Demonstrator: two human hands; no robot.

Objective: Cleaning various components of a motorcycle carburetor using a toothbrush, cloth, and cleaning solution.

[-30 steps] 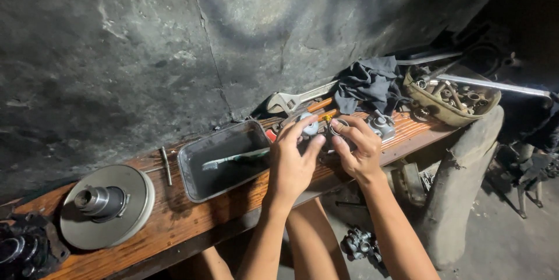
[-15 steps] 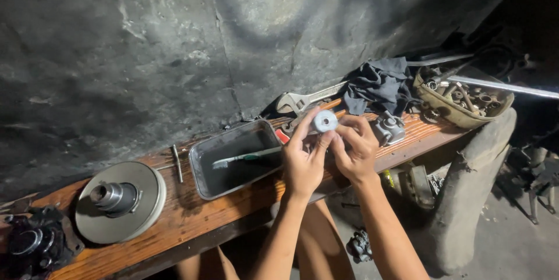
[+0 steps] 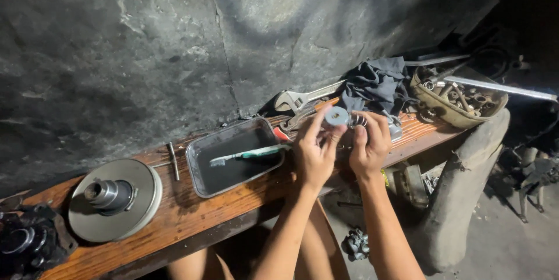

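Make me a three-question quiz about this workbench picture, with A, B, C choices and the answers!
1. Where does the toothbrush lie?
A. in the metal tray
B. on the floor
C. in the basket

2. What colour is the cloth on the bench?
A. bright yellow
B. dark grey
C. white

3. What is the round metal part doing?
A. lying in the tray
B. hanging on the wall
C. held up by the left hand and right hand

Answers: A, it rests across the tray; B, the crumpled rag is dark grey; C, fingers of both hands grip it.
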